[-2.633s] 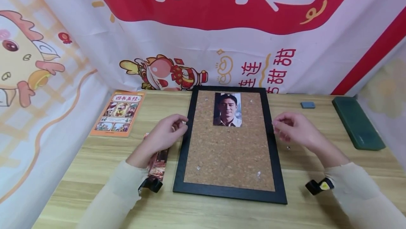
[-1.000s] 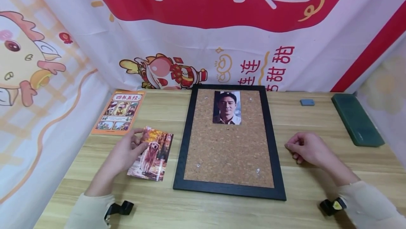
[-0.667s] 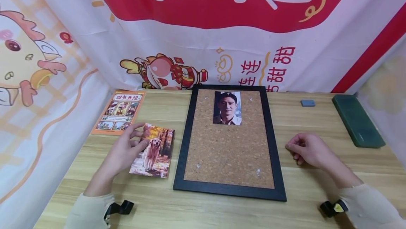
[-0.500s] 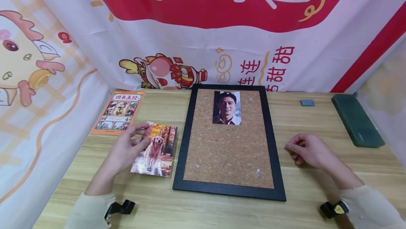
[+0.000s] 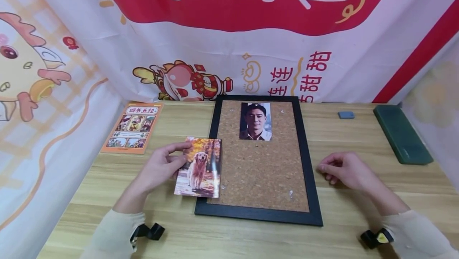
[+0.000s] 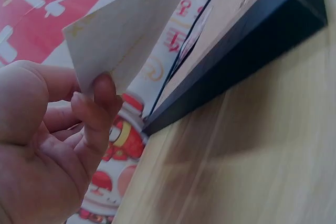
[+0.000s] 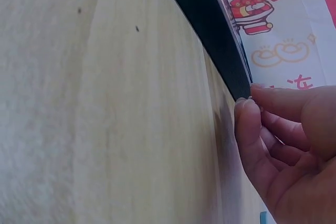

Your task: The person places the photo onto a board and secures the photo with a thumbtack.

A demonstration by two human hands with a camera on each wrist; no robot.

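Observation:
My left hand (image 5: 163,165) pinches the left edge of a photo of a golden retriever (image 5: 199,167) between thumb and fingers. The photo hangs over the left side of a black-framed corkboard (image 5: 261,171); its pale back faces the left wrist camera. My right hand (image 5: 348,169) is just right of the frame, thumb and index finger pinched together. In the right wrist view a tiny pushpin (image 7: 251,98) shows between those fingertips, mostly hidden. A portrait photo (image 5: 256,121) is pinned at the board's top middle. Clear pushpins (image 5: 291,194) stick in the cork near its corners.
An orange comic booklet (image 5: 130,127) lies at the back left of the wooden table (image 5: 251,239). Back right are a small blue block (image 5: 346,114) and a green case (image 5: 403,134). A printed cloth (image 5: 233,63) hangs behind the table.
My left hand has picked up the dog photo from the table and carried it right, over the board's left edge. The loose pushpin right of the board is gone from the table.

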